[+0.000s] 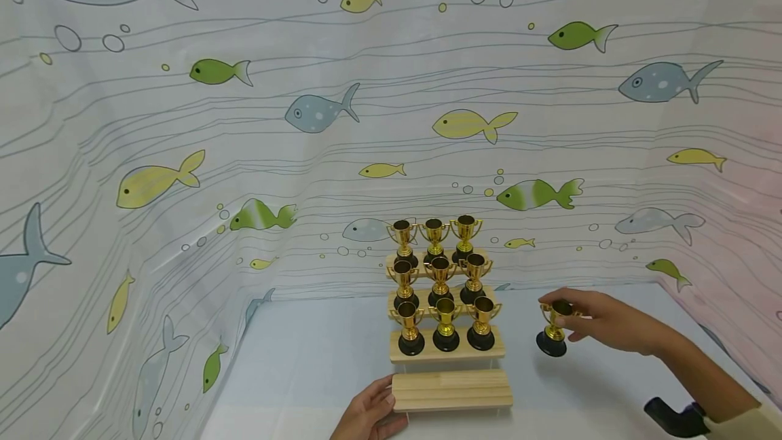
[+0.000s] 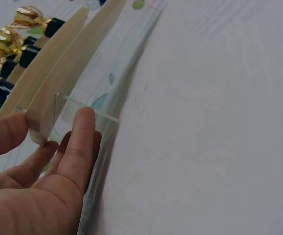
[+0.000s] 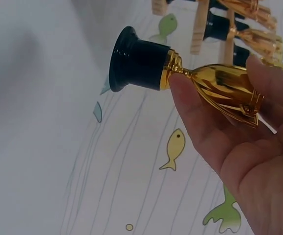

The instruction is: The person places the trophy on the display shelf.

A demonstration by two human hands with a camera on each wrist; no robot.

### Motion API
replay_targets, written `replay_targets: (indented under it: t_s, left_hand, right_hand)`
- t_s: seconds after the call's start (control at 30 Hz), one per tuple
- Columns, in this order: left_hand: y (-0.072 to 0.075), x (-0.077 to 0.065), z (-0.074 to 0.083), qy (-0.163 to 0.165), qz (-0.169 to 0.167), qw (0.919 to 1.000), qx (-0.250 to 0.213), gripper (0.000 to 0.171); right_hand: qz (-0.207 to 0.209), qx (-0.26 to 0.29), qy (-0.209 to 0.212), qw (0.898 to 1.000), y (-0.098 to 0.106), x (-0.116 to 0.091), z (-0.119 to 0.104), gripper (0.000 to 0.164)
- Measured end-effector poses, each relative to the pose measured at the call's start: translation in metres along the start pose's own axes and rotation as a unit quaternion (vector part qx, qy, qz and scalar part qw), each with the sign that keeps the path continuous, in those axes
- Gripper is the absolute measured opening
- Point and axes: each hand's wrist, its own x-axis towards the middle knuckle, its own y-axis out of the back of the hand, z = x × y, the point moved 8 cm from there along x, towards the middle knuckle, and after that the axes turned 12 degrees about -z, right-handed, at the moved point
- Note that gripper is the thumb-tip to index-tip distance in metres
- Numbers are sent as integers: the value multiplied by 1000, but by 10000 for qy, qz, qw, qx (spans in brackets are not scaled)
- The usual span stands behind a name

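Note:
My right hand (image 1: 611, 321) pinches a small gold trophy cup (image 3: 219, 85) with a round black base, slightly tilted, above the table to the right of the tiered display stand. Its thumb and fingers lie on the cup body and handle, with the base hanging free. At the stand's lowest wooden shelf (image 1: 452, 389), which is bare, my left hand (image 1: 369, 413) grips the left end. In the left wrist view its thumb presses one side of the board end and a fingertip meets the other. Similar gold trophies (image 1: 444, 318) stand three to a row on the shelves above.
The stand's wooden steps sit on clear supports (image 2: 90, 107) that show below the boards. A pale table surface (image 1: 305, 352) spreads around it. Behind and at the sides hangs a white curtain (image 1: 391, 60) printed with fish. A black strap (image 1: 675, 416) lies at the right wrist.

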Motion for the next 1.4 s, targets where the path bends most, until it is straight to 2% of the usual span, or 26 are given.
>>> replay_targets:
  t_s: [0.4,0.6,0.8,1.23,1.4]
  left_hand:
    - [-1,-1,1,-5,13,10000,-21,69]
    - [0,-1,1,26,31,10000,-2,70]
    - [-1,-2,1,34,42,10000,18,70]
    - [-1,-2,0,5,32,10000,-8,70]
    - [1,0,-1,-42,-2,10000,-75,70]
  right_hand:
    - [-243,-209,162,9994,-16,6,-35,36]
    - [-339,-144,172,9992,-23,12,-44,36]
    - [-596,-66,364,9975,-35,19,-55,36]
    - [-835,-208,616,9944,-65,48,-74,39]
    - [-919,-327,859,9915,-77,61,-81,39]
